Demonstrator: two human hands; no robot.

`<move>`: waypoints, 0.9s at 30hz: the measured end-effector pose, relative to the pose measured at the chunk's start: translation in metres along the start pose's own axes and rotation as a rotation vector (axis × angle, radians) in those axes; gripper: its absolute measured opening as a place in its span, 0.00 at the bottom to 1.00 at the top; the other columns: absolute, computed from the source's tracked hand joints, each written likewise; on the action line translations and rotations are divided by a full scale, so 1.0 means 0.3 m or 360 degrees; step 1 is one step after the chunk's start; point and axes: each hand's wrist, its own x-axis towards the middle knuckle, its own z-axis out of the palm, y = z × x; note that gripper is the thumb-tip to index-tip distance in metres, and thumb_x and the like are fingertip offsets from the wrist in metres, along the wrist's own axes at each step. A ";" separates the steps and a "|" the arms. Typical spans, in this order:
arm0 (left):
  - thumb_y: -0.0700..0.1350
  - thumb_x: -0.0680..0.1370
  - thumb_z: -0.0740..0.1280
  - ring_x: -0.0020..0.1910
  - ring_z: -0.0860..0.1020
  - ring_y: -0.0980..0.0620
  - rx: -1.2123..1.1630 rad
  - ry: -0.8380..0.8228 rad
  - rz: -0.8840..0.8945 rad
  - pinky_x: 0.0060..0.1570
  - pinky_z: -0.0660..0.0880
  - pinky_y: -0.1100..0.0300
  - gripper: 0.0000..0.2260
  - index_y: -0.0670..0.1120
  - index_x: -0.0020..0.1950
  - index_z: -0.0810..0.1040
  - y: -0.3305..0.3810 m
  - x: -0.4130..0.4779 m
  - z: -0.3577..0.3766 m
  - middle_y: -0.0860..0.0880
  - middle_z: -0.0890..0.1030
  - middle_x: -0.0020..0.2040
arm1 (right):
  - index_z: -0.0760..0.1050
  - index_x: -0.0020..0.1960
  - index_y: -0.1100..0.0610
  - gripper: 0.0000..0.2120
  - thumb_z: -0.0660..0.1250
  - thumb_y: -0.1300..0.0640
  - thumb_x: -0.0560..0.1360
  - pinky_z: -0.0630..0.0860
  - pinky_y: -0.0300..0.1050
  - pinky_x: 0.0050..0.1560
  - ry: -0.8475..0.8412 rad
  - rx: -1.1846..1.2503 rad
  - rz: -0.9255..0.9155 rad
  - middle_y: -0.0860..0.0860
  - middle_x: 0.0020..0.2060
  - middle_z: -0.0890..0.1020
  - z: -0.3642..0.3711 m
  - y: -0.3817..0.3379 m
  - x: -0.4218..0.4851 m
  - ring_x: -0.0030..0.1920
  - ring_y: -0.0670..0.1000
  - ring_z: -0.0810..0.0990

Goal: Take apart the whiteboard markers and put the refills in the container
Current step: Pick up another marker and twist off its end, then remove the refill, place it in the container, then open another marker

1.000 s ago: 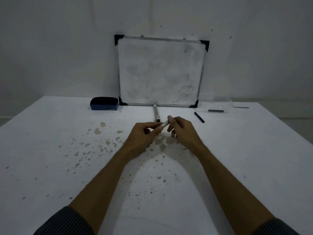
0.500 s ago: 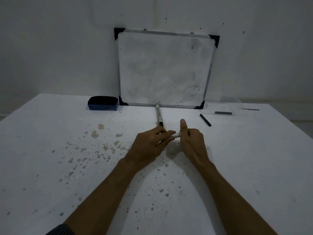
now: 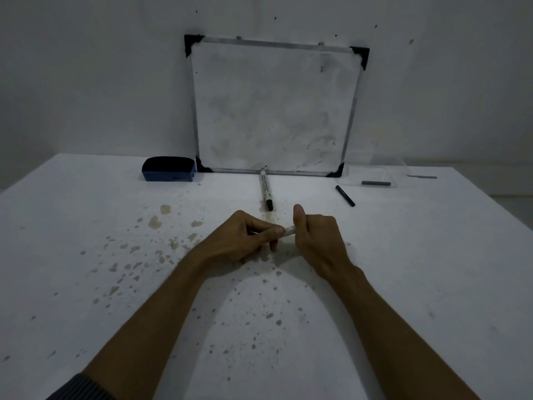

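1. Left hand (image 3: 245, 238) and right hand (image 3: 315, 238) meet over the middle of the white bench (image 3: 86, 255), both closed round one white marker (image 3: 288, 230); only a short stretch of its barrel shows between them.
2. Left fingers pinch the marker from 9 o'clock; the right fist wraps it from 3 o'clock, thumb upright.
3. Second marker (image 3: 266, 189) lies on the bench at 12 o'clock from the hands, dark end toward them, far end touching the whiteboard (image 3: 274, 111) that leans on the wall.
4. Black stick (image 3: 345, 195) lies at 2 o'clock, apart from the rest.
5. Clear container (image 3: 389, 171) sits farther out at 2 o'clock; a grey refill (image 3: 376, 183) appears to lie in it.
6. Blue eraser (image 3: 168, 169) at 11 o'clock, just beside the whiteboard's lower corner.
7. Brown spots cover the bench near the left forearm.
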 end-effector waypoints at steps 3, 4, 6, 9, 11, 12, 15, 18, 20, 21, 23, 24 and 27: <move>0.60 0.79 0.68 0.33 0.82 0.52 0.0451 0.0371 0.0476 0.37 0.82 0.50 0.17 0.52 0.61 0.86 -0.041 0.029 0.042 0.52 0.88 0.43 | 0.79 0.36 0.63 0.32 0.51 0.44 0.86 0.69 0.40 0.32 -0.0169 0.0042 0.0574 0.52 0.28 0.78 -0.004 0.005 0.018 0.30 0.49 0.76; 0.60 0.79 0.66 0.35 0.82 0.53 0.0660 0.0479 0.0639 0.37 0.82 0.50 0.19 0.51 0.63 0.85 -0.053 0.037 0.048 0.51 0.87 0.45 | 0.77 0.35 0.61 0.31 0.51 0.44 0.86 0.69 0.41 0.33 -0.0182 0.0055 0.0660 0.52 0.29 0.77 -0.008 0.001 0.025 0.31 0.49 0.76; 0.59 0.81 0.65 0.35 0.81 0.54 0.1049 0.0677 0.0913 0.34 0.81 0.55 0.18 0.51 0.63 0.85 -0.064 0.042 0.052 0.49 0.87 0.48 | 0.72 0.31 0.57 0.29 0.52 0.44 0.85 0.68 0.43 0.33 -0.0179 0.0111 0.0735 0.51 0.28 0.75 -0.012 -0.006 0.034 0.31 0.49 0.74; 0.58 0.83 0.61 0.36 0.82 0.53 0.1141 0.0778 0.1088 0.35 0.80 0.59 0.18 0.51 0.64 0.85 -0.066 0.044 0.063 0.49 0.87 0.49 | 0.66 0.28 0.57 0.25 0.57 0.50 0.83 0.65 0.43 0.32 -0.0127 0.0154 0.0775 0.51 0.25 0.71 -0.003 0.006 0.037 0.27 0.49 0.69; 0.56 0.83 0.64 0.36 0.81 0.54 0.0951 0.0660 0.0990 0.37 0.80 0.60 0.16 0.50 0.65 0.84 -0.063 0.042 0.074 0.49 0.87 0.46 | 0.66 0.28 0.59 0.23 0.58 0.55 0.81 0.64 0.44 0.30 -0.0055 0.0172 0.0687 0.52 0.23 0.68 0.004 0.012 0.031 0.25 0.49 0.65; 0.54 0.82 0.66 0.35 0.80 0.55 0.0764 0.0544 0.0867 0.37 0.79 0.62 0.15 0.49 0.64 0.84 -0.052 0.039 0.077 0.50 0.86 0.43 | 0.66 0.27 0.59 0.23 0.58 0.56 0.80 0.63 0.45 0.29 -0.0019 0.0178 0.0578 0.51 0.21 0.68 0.005 0.018 0.026 0.24 0.49 0.64; 0.52 0.82 0.69 0.29 0.75 0.54 0.0077 0.0097 0.0202 0.31 0.73 0.65 0.10 0.53 0.57 0.87 0.006 0.016 0.046 0.51 0.85 0.35 | 0.65 0.23 0.60 0.25 0.57 0.56 0.78 0.61 0.46 0.22 0.0050 0.0033 -0.0029 0.51 0.16 0.66 -0.005 0.043 0.013 0.17 0.52 0.62; 0.52 0.82 0.67 0.25 0.68 0.54 -0.0185 -0.0232 -0.0142 0.27 0.66 0.63 0.13 0.51 0.43 0.89 0.035 -0.009 -0.004 0.52 0.79 0.28 | 0.70 0.23 0.62 0.27 0.58 0.57 0.80 0.61 0.40 0.22 0.0136 -0.0064 -0.0398 0.52 0.16 0.72 -0.004 0.044 0.001 0.16 0.49 0.64; 0.56 0.81 0.67 0.26 0.66 0.50 -0.0290 -0.0188 -0.0175 0.28 0.65 0.60 0.17 0.45 0.43 0.88 0.034 -0.012 -0.004 0.50 0.76 0.28 | 0.75 0.26 0.59 0.28 0.57 0.51 0.82 0.66 0.40 0.25 0.0193 0.0070 -0.0294 0.51 0.20 0.76 0.003 0.026 0.001 0.20 0.45 0.68; 0.58 0.81 0.67 0.27 0.66 0.48 -0.0357 -0.0092 -0.0169 0.28 0.65 0.59 0.19 0.43 0.46 0.86 0.031 -0.005 0.007 0.47 0.74 0.29 | 0.75 0.28 0.56 0.28 0.56 0.46 0.83 0.68 0.38 0.27 0.0151 0.0217 -0.0108 0.50 0.22 0.75 0.005 0.014 0.002 0.22 0.45 0.69; 0.57 0.83 0.65 0.29 0.70 0.48 -0.0511 0.0138 -0.0133 0.29 0.68 0.58 0.18 0.42 0.54 0.84 0.027 0.013 0.032 0.47 0.77 0.33 | 0.70 0.31 0.54 0.27 0.57 0.38 0.82 0.67 0.36 0.30 0.0095 0.0420 0.0206 0.50 0.25 0.71 0.006 0.006 0.003 0.25 0.44 0.67; 0.55 0.83 0.64 0.30 0.72 0.50 -0.0610 0.0205 -0.0131 0.30 0.70 0.58 0.17 0.43 0.58 0.82 0.029 0.023 0.040 0.48 0.80 0.37 | 0.72 0.34 0.55 0.26 0.60 0.37 0.80 0.69 0.36 0.31 0.0082 0.0463 0.0292 0.51 0.27 0.73 0.004 0.011 0.004 0.27 0.44 0.69; 0.52 0.84 0.64 0.35 0.76 0.50 -0.0859 0.0206 -0.0168 0.39 0.72 0.53 0.16 0.42 0.65 0.75 0.023 0.038 0.059 0.48 0.84 0.44 | 0.82 0.48 0.52 0.13 0.68 0.43 0.79 0.77 0.40 0.37 0.0016 0.0627 0.0386 0.56 0.37 0.84 -0.013 0.008 0.007 0.34 0.49 0.80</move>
